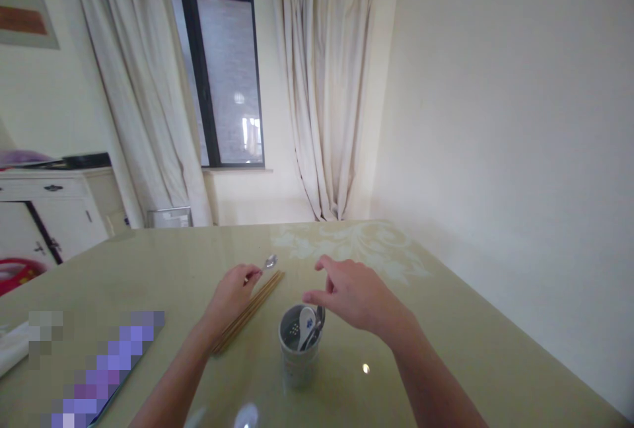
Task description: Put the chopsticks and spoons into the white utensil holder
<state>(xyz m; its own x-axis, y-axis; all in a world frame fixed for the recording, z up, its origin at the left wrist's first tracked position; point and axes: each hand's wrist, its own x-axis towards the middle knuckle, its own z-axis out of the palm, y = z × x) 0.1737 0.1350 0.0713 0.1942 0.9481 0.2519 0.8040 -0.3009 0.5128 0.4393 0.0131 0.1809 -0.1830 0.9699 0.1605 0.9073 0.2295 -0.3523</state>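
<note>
Silver metal shows at the centre of the frame, where the left hand [235, 292] holds a small spoon [270, 261] above the table. The left forearm rises from the bottom edge, slanting up and to the right, with the back of the hand upward; its thumb and forefinger are pinched together on the spoon's handle. The right forearm comes in from the lower right and leans up and to the left. The right hand [359, 292] is bent at the wrist, palm down, thumb and forefinger apart, with the other fingers mostly hidden behind them.

The small spoon's long axis runs from lower left to upper right, its bowl pointing away from the hand.

A bundle of wooden chopsticks [255, 307] lies on the same slant along the left hand and forearm. At the lower centre stands an upright grey cup [300, 368], holding a white spoon [307, 322] with a blue mark and dark metal cutlery [320, 316]. The right thumb is just above the cup's far rim; whether it touches the cutlery cannot be told.

The glossy green table [446, 362] fills the lower frame, with a pixelated purple object [113, 368] at lower left. Pale curtains [327, 84] and a dark-framed window [230, 78] stand behind.
</note>
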